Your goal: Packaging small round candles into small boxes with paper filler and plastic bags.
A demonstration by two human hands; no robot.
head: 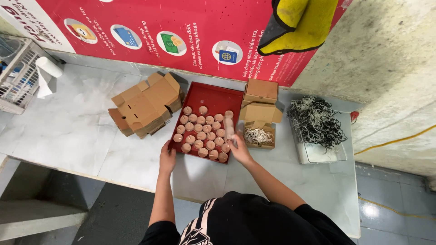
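A red tray (213, 95) lies on the grey table and holds several small round tan cups standing in rows. My left hand (167, 157) rests on the tray's near left corner. My right hand (238, 149) is at the tray's right edge and grips a short stack of tan cups (229, 127) lifted beside the rows. Just right of the tray sits a small open cardboard box (260, 122) with shredded paper filling (257, 135) inside it.
A pile of flattened cardboard boxes (146, 105) lies left of the tray. A clear tray of dark and pale shredded paper (315, 120) sits at the right. A white wire basket (17, 75) and a paper roll (47, 69) stand far left. A yellow glove (297, 22) hangs above.
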